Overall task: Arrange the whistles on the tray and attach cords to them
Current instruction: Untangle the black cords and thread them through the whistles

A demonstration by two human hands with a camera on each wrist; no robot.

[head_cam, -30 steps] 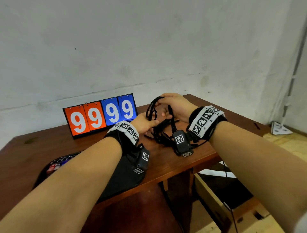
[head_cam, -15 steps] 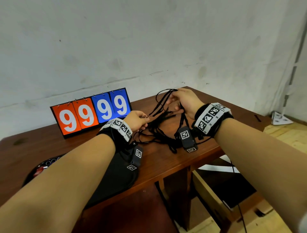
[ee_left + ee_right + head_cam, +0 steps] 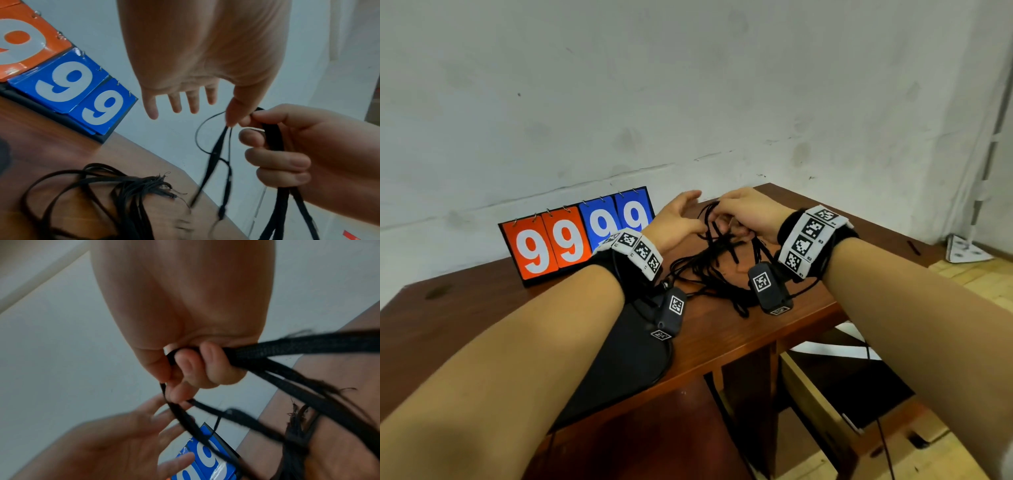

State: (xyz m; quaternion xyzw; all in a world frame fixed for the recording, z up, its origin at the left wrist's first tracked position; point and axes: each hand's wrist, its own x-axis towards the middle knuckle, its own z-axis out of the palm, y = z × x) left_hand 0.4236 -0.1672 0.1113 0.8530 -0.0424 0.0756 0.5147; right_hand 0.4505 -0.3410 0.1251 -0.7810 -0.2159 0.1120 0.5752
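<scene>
My right hand (image 3: 743,216) grips a handful of black cords (image 3: 714,222) above the back of the table; in the right wrist view its curled fingers (image 3: 185,369) close round the flat straps (image 3: 287,350). More cords lie in a tangled pile (image 3: 705,274) below the hands, also visible as the loose bundle (image 3: 133,191). My left hand (image 3: 678,219) hovers beside the right with fingers spread and straight (image 3: 193,100), its thumb touching a hanging cord (image 3: 216,151). A black tray (image 3: 626,359) lies under my left forearm. No whistle shows.
An orange and blue flip scoreboard (image 3: 571,240) reading 9999 stands at the back of the brown wooden table (image 3: 722,335), close to the left hand. The wall runs just behind. Below the table's right front edge a wooden drawer (image 3: 825,411) stands open.
My left hand let go of the cord end it pinched, opened its fingers and rose toward the right hand. The right hand keeps its grip on the cords.
</scene>
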